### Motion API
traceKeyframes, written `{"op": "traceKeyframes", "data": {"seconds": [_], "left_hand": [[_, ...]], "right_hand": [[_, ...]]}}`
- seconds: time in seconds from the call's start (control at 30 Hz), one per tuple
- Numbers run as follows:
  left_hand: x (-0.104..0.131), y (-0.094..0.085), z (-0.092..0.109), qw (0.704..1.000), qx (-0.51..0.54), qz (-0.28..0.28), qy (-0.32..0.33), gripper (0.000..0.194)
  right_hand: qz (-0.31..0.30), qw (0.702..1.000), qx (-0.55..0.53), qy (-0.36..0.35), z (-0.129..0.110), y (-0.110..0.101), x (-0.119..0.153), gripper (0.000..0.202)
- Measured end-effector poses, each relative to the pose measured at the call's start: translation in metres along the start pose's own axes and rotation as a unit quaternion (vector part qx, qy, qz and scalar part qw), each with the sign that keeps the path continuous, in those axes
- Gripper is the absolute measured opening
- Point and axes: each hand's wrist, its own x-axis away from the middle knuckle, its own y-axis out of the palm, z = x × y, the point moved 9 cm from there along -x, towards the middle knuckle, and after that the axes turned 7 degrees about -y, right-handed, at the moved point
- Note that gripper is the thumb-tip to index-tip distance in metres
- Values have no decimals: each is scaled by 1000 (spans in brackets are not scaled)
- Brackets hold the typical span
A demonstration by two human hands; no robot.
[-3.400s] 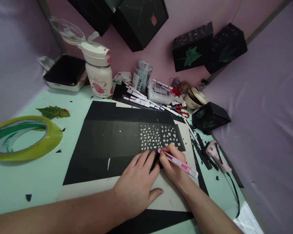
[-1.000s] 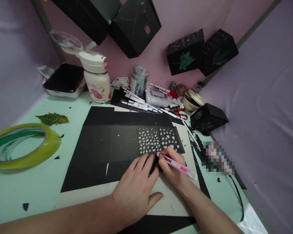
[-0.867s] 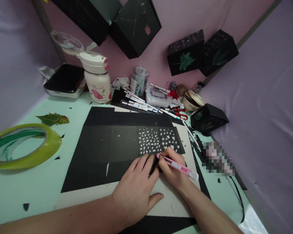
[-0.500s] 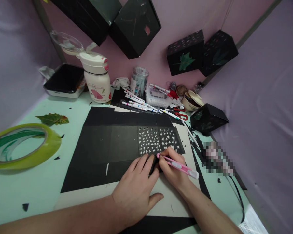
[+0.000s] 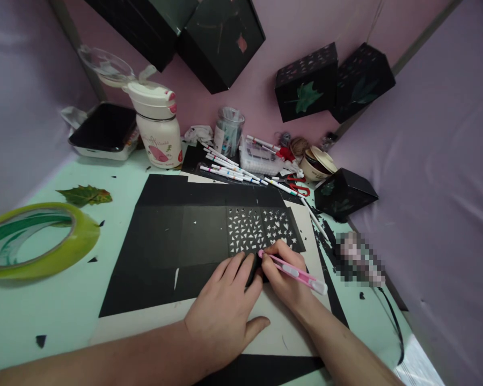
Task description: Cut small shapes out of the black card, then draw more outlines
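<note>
Black card (image 5: 153, 236) lies over a pale board (image 5: 137, 324), with small triangles, stars and hearts cut through its right part. Across the card's lower edge my left hand (image 5: 227, 308) rests flat, fingers apart and thumb spread to the right. Just right of those fingertips, my right hand (image 5: 287, 279) grips a pink craft knife (image 5: 298, 273) like a pen. The knife's front end is at the card below the cutouts; its blade tip is too small to make out.
A roll of yellow-green tape (image 5: 84, 238) and a leaf (image 5: 86, 195) lie left. Behind are a white bottle (image 5: 159, 142), markers (image 5: 229, 172), red-handled scissors (image 5: 300, 188) and a black box (image 5: 346, 193). More black boxes (image 5: 306, 83) hang above. A blurred object with a cord (image 5: 394, 321) sits right.
The view has shifted very slightly. Both hands and the knife hold nearly the same positions on the card.
</note>
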Motion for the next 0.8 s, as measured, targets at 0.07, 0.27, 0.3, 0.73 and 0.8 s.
{"op": "traceKeyframes", "data": {"seconds": [0.07,0.27,0.3,0.73,0.8], "left_hand": [[0,0,0,1000,1,-1,1,62],[-2,0,2,1000,-12,4,5,63],[-2,0,2,1000,-14,5,5,63],[0,1,1,1000,-12,-3,0,64],[0,2,1,1000,-11,-6,2,65]], "right_hand": [[-5,1000,-3,-8,-1,1,0,15],[4,1000,3,7,3,-1,1,15],[6,1000,2,11,3,-1,1,14],[10,1000,13,13,2,-1,0,12],[7,1000,11,11,3,-1,1,11]]}}
